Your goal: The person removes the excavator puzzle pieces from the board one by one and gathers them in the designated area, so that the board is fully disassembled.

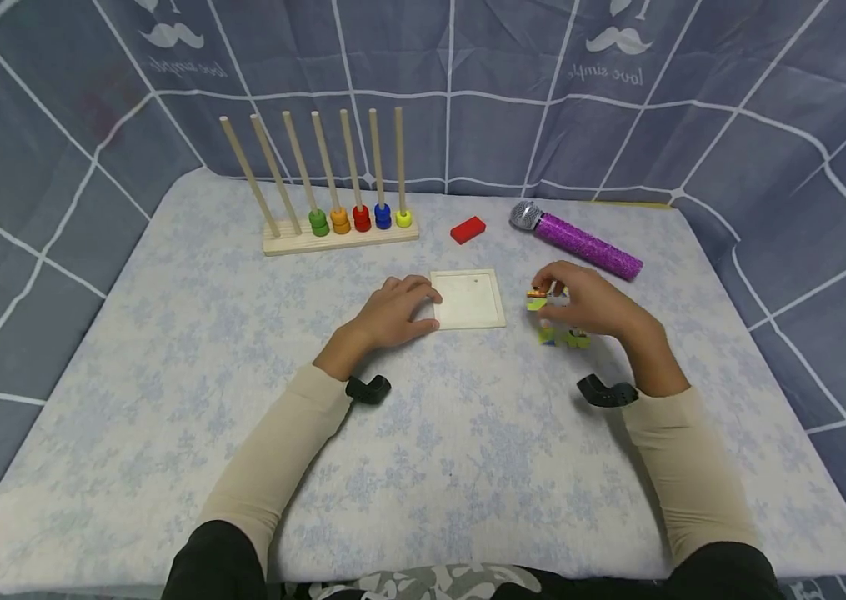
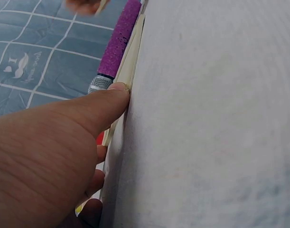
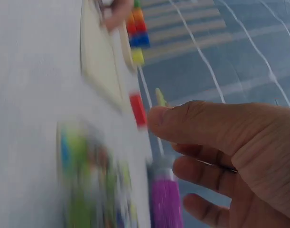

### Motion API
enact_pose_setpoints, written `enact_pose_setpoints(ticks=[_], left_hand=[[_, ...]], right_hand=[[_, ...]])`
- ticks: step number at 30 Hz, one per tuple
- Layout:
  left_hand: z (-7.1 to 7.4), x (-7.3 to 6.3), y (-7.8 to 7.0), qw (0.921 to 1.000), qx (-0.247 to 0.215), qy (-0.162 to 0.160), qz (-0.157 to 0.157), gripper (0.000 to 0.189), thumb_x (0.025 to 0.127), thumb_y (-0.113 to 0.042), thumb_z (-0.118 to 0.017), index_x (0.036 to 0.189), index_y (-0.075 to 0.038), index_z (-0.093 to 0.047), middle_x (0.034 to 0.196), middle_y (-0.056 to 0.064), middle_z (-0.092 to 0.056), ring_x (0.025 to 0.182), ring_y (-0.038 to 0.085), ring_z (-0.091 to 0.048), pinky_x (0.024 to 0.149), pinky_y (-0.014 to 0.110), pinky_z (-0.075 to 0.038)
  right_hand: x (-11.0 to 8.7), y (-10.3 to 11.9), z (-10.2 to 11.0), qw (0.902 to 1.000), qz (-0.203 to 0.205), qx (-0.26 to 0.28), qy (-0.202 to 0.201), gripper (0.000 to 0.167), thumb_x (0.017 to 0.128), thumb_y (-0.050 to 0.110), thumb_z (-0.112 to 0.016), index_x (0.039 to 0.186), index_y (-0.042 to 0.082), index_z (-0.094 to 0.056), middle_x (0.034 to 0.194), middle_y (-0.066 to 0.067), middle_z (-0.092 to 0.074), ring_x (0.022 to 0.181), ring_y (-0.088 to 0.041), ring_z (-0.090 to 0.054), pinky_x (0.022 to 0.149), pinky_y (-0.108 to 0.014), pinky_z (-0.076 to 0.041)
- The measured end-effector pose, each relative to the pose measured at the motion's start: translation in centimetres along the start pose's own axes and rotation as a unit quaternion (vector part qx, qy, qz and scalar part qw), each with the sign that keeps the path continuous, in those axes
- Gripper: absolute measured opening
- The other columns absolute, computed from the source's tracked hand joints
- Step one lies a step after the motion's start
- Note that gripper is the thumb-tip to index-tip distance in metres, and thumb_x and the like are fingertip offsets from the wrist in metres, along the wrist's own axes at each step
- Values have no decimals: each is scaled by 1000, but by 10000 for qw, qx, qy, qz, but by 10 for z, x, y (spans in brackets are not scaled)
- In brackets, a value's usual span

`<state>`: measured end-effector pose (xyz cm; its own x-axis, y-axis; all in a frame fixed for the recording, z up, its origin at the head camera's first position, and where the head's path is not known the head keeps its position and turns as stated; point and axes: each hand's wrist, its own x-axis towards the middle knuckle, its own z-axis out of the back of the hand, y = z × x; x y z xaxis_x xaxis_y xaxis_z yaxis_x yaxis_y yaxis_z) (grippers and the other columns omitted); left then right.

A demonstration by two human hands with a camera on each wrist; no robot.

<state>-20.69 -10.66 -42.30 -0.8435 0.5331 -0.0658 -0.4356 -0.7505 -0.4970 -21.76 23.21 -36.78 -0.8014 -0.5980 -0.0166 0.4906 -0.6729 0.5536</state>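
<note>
A shallow wooden puzzle tray (image 1: 469,300) with a raised rim lies flat at the middle of the table. My left hand (image 1: 395,312) holds its left edge; in the left wrist view the thumb (image 2: 114,99) presses on the rim. To the right of the tray, my right hand (image 1: 589,302) pinches a small yellow-green and red puzzle piece (image 1: 536,301) between thumb and forefinger. Only a thin edge of that piece (image 3: 160,97) shows in the right wrist view. More colourful puzzle pieces (image 1: 578,338) lie beneath the right hand, partly hidden by it and blurred in the right wrist view.
Behind the tray lies a red block (image 1: 468,230). A purple glittery microphone (image 1: 589,248) rests beyond the right hand. At the back left stands a wooden peg rack (image 1: 340,242) with tall pegs and coloured rings. A grey patterned curtain (image 1: 505,142) surrounds the table.
</note>
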Motion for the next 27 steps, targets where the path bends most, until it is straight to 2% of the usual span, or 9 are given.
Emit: enact_pose_setpoints(ticks=[5, 8, 10, 13, 15, 22, 27], left_hand=[[-1, 0, 1, 10000, 45, 54, 16, 42, 101, -38, -64, 137, -18, -57, 154, 9, -39, 131, 35, -37, 104, 53, -35], [0, 0, 2, 9999, 93, 38, 57, 42, 100, -38, -64, 136, -18, -58, 154, 9, -39, 131, 34, -37, 105, 52, -34], [-1, 0, 4, 9999, 102, 39, 77, 42, 100, -38, -65, 136, -18, -58, 154, 9, -40, 131, 34, -38, 105, 52, -34], [-2, 0, 6, 9999, 94, 54, 96, 42, 100, -38, -65, 136, -19, -58, 154, 9, -39, 131, 34, -38, 106, 52, -34], [-2, -2, 7, 9999, 84, 57, 108, 42, 99, -38, -65, 136, -19, -58, 154, 9, -39, 131, 34, -38, 106, 52, -34], [-2, 0, 8, 10000, 65, 36, 56, 42, 100, -38, -64, 137, -18, -57, 155, 9, -39, 130, 34, -38, 106, 53, -34], [-8, 2, 11, 10000, 33, -22, -35, 41, 100, -37, -64, 136, -18, -58, 154, 9, -40, 129, 34, -39, 104, 53, -35]], right_hand=[[-54, -27, 10, 9982, -582, -66, -93, 20, 87, -1, -78, 103, 0, -66, 105, -13, -64, 95, -32, -61, 82, -50, -49], [-77, -40, 9, 9960, -877, -32, -141, 18, 87, -2, -78, 102, 0, -69, 104, -12, -64, 96, -32, -64, 82, -42, -51], [-86, -47, 6, 9946, -1016, 116, -196, 18, 87, -2, -78, 103, 0, -69, 105, -12, -65, 96, -31, -65, 81, -33, -52], [-91, -54, -1, 9942, -979, 319, -309, 18, 88, -1, -77, 104, -1, -70, 104, -12, -65, 94, -29, -64, 78, -21, -50], [-90, -57, -4, 9944, -923, 357, -369, 17, 88, -1, -77, 104, 0, -71, 103, -11, -65, 92, -26, -62, 77, -19, -48], [-88, -62, -9, 9958, -795, 102, -440, 12, 89, -3, -75, 99, 3, -75, 105, -10, -64, 95, -27, -60, 76, -23, -47], [-89, -62, -9, 9963, -775, 112, -359, 17, 89, -2, -75, 105, 2, -74, 109, -12, -62, 94, -27, -59, 78, -33, -49]])
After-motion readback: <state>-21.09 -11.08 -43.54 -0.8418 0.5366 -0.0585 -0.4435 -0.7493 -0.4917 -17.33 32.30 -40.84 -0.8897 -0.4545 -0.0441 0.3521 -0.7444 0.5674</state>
